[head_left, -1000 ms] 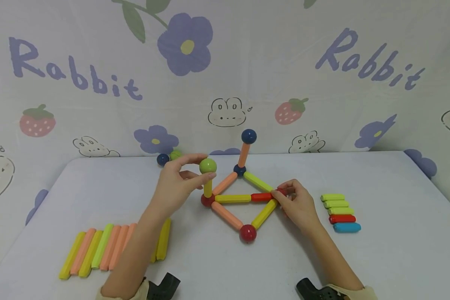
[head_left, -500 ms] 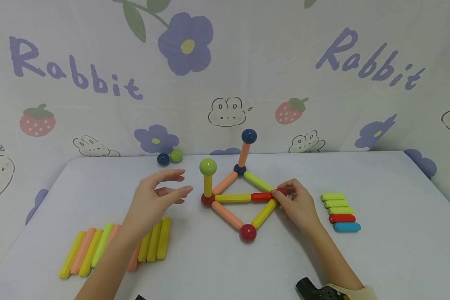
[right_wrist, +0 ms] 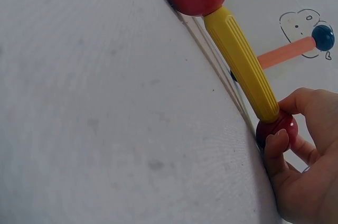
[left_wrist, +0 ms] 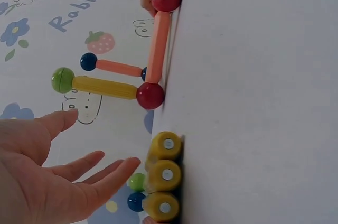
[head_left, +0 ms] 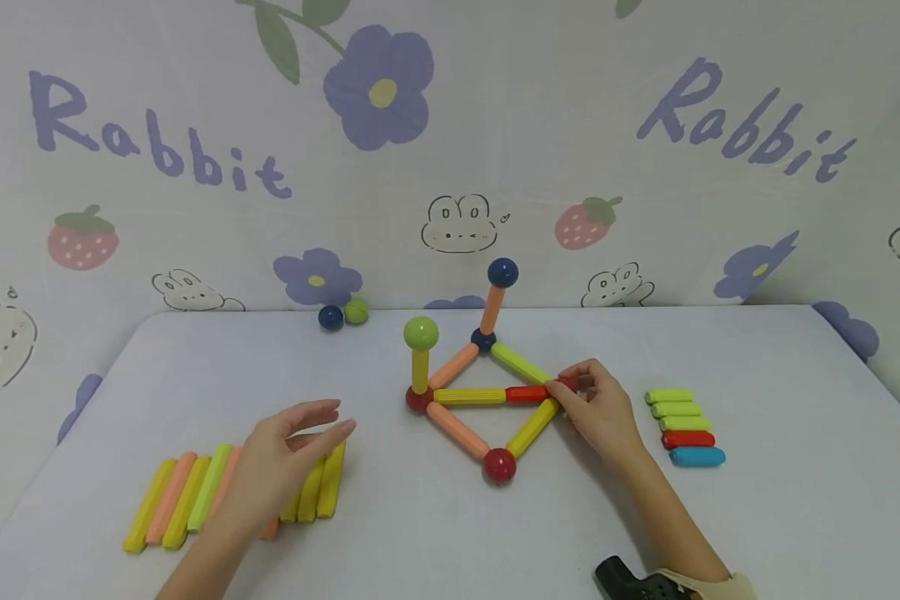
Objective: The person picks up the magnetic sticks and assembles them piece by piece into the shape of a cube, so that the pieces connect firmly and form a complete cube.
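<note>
A diamond-shaped frame of magnetic rods and balls lies mid-table, crossed by a yellow rod [head_left: 470,397] and a short red rod [head_left: 526,394]. From its left red ball [head_left: 419,398] rises a yellow rod topped by a green ball [head_left: 421,333]. An orange rod [head_left: 492,311] stands on the far blue ball [head_left: 483,340], with another blue ball [head_left: 503,272] on top. My right hand [head_left: 600,408] pinches the red ball [right_wrist: 285,122] at the right corner. My left hand [head_left: 285,454], fingers apart and holding nothing, is over a row of long rods [head_left: 148,506], covering some.
Short green, red and blue rods [head_left: 697,457] lie stacked in a column at the right. A loose blue ball [head_left: 331,317] and a green ball [head_left: 356,312] sit at the table's back edge. A front red ball [head_left: 499,466] marks the frame's near corner.
My left hand has let go of the green ball on the upright yellow rod and moved left and toward me, over the long rods. My right hand has stayed on its red ball.
</note>
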Demonstrator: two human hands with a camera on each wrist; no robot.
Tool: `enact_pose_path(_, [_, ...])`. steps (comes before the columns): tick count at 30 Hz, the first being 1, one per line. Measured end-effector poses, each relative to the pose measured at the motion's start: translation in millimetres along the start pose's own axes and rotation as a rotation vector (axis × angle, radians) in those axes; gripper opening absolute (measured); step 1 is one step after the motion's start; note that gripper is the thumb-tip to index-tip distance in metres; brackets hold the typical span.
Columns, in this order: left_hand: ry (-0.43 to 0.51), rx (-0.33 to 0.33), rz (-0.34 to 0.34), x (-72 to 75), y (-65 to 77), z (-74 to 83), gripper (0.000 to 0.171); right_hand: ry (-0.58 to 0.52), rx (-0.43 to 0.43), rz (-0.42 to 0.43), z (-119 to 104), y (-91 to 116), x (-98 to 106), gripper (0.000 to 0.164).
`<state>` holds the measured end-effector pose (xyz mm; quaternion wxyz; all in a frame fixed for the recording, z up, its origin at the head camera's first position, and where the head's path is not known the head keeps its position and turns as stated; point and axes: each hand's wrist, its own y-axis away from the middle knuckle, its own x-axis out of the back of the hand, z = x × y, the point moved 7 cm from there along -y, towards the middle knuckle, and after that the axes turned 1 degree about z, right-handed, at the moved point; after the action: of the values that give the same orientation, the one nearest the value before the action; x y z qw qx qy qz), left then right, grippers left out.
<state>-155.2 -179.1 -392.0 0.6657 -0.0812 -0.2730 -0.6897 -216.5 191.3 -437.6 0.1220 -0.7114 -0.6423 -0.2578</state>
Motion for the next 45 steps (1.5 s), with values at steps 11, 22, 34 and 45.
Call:
enact_pose_path(11, [-0.013, -0.029, 0.044, -7.5, 5.2, -9.5, 0.049, -0.003, 0.000, 0.002, -2, 1, 0, 0.035])
enact_pose_path(22, [0.081, -0.048, -0.038, -33.7, 6.1, -17.2, 0.034, -0.021, 0.010, 0.004, -1, 0, 0, 0.033])
enact_pose_path(34, [-0.054, -0.144, -0.050, -47.0, 8.0, -15.2, 0.032, -0.011, -0.003, 0.009, -1, 0, 1, 0.034])
enact_pose_path(45, [-0.051, -0.167, -0.007, -38.9, 7.6, 1.1, 0.030, -0.008, 0.001, 0.013, 0, 0, 0, 0.035])
